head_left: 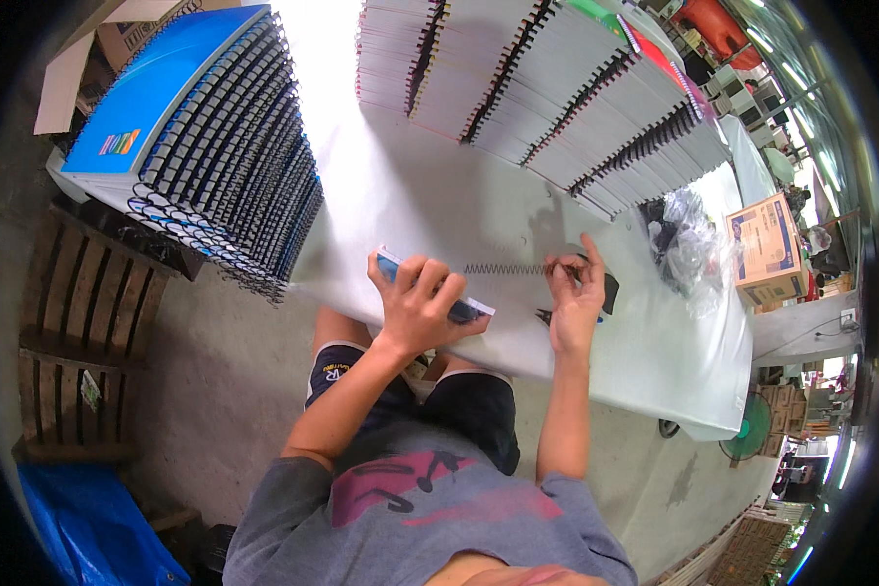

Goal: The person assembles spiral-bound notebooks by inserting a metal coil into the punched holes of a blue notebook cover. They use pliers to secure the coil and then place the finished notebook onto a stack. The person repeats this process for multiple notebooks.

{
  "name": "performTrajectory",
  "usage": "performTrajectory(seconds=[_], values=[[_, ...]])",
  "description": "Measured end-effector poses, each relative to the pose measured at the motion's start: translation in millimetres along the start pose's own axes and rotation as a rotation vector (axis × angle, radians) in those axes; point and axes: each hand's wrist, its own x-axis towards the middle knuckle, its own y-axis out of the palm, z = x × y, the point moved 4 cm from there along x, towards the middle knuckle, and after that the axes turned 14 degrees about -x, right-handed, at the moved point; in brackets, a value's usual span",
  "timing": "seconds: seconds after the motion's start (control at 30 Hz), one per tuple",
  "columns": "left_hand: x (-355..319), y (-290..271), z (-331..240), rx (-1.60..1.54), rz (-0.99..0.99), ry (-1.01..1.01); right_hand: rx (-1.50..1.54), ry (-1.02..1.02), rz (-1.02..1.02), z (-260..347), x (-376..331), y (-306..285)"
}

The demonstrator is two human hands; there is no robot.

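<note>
1. We sit at a white-covered desk (654,363) above a grey floor (215,391). Spiral-bound notebooks stand in a tall stack (230,137) on the left, and more bound books (498,73) line the far side.
2. To the right we see crumpled clear plastic (691,239) and a cardboard carton (764,249). Beyond the desk are a green fan (745,430), a slatted wooden rack (88,322) and a blue sheet (98,527).
3. Our left hand (422,305) grips a small blue-covered book (469,312) near the desk's front edge, fingers curved over it.
4. Our right hand (573,288) pinches a dark wire coil (503,269) between thumb and forefinger, its other fingers raised and loosely spread. The coil's far end lies just beside the book; we cannot tell whether they touch.
5. A dark object (610,293), partly hidden, lies beside the right hand.
6. We find multicoloured lettering on the stack's blue top cover, a blue printed panel on the carton, and pale lettering on the dark shorts (337,369).
</note>
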Motion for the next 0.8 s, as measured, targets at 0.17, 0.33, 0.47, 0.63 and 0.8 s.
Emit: performTrajectory(seconds=[0.17,0.33,0.47,0.63,0.8], values=[[-0.4,0.0,0.4,0.004,-0.001,-0.007,-1.045,-0.370,-0.254,17.2,-0.2,2.3],[0.1,1.2,-0.6,0.010,0.002,-0.001,-1.086,-0.389,0.347,15.1,0.6,41.6],[0.6,2.4,-0.1,0.033,0.004,-0.013,-0.776,-0.411,0.405,19.4,-0.9,40.6],[0.8,1.1,0.1,0.049,0.016,-0.035,-0.584,-0.374,0.323,45.3,-21.7,22.8],[0.9,1.8,-0.6,0.046,0.036,-0.034,-0.467,-0.346,0.345,40.1,-29.0,21.8]])
